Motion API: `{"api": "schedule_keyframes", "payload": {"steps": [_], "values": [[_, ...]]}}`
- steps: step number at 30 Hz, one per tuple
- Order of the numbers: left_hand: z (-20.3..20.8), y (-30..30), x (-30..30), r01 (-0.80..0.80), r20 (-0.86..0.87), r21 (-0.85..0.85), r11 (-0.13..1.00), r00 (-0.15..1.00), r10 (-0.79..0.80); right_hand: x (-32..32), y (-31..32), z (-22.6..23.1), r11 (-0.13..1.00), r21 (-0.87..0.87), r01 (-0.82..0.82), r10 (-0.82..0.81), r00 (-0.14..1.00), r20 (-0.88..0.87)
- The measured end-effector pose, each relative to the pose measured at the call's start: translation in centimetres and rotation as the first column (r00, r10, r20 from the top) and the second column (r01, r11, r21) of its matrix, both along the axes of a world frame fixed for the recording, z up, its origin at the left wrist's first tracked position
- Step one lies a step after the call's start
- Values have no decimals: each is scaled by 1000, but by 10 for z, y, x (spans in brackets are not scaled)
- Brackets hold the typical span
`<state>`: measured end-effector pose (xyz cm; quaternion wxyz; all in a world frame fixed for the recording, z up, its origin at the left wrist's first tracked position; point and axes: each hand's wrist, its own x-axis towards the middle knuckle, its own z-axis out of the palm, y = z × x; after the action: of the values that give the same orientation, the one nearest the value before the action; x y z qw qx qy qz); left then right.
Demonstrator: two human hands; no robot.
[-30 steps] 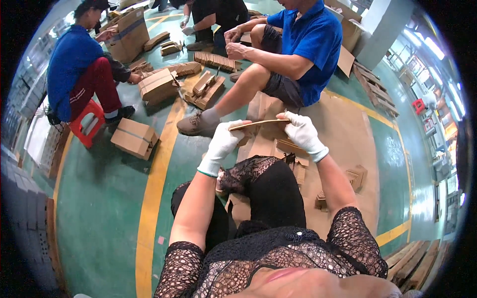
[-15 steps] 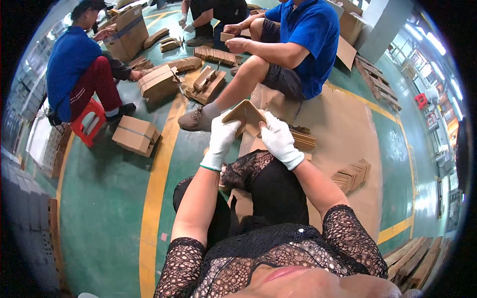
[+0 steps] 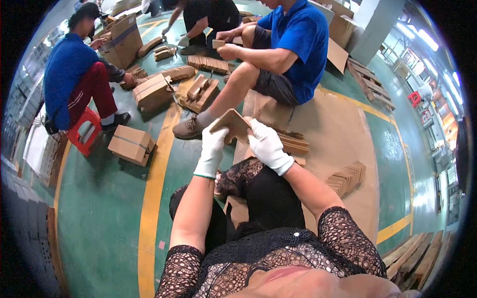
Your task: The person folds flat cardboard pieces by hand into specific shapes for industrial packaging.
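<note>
Both my hands wear white gloves and grip a bent brown cardboard piece (image 3: 234, 122), raised over my lap with its fold pointing away from me. My left hand (image 3: 212, 149) is closed on the left side of it. Its right side is pinched by my right hand (image 3: 269, 147); some fingertips are hidden behind the board. Just beyond my right hand lies a stack of flat cardboard strips (image 3: 294, 145). Farther right, a row of nested, bent cardboard pieces (image 3: 346, 179) rests on a large cardboard sheet (image 3: 355, 144).
A person in a blue shirt (image 3: 302, 42) sits ahead, holding a small cardboard piece. Another sits at left on a red stool (image 3: 83, 133). A taped carton (image 3: 131, 144) stands on the green floor, with cardboard bundles (image 3: 199, 94) beyond. Wooden pallets (image 3: 415, 260) lie at right.
My hands and the cardboard piece sit slightly lower and farther left in the picture. The piece has tilted, showing more of its face. Both hands keep their hold.
</note>
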<state>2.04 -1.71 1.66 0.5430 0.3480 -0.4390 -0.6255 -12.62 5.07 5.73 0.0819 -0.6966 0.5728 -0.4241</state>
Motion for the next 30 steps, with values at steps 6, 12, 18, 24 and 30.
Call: {"api": "schedule_keyframes", "payload": {"steps": [6, 12, 18, 24, 30], "values": [[0, 3, -1, -45, 2, 126, 991, 999, 45, 3, 3, 6, 999, 32, 20, -19, 999, -47], [-16, -2, -1, -77, -114, -29, 997, 991, 73, 1, -2, 2, 999, 36, -28, 28, 1000, -7], [-28, -12, 3, -6, -265, 31, 999, 964, 14, 8, 1, 7, 999, -1, -51, 51, 998, -48], [-20, -3, -5, 34, -425, 190, 981, 904, 51, 7, 1, 8, 993, -78, -85, 83, 996, -40], [-24, -11, -2, -37, -395, 351, 936, 900, 184, 17, 3, 14, 998, -36, -56, 51, 990, -135]]}}
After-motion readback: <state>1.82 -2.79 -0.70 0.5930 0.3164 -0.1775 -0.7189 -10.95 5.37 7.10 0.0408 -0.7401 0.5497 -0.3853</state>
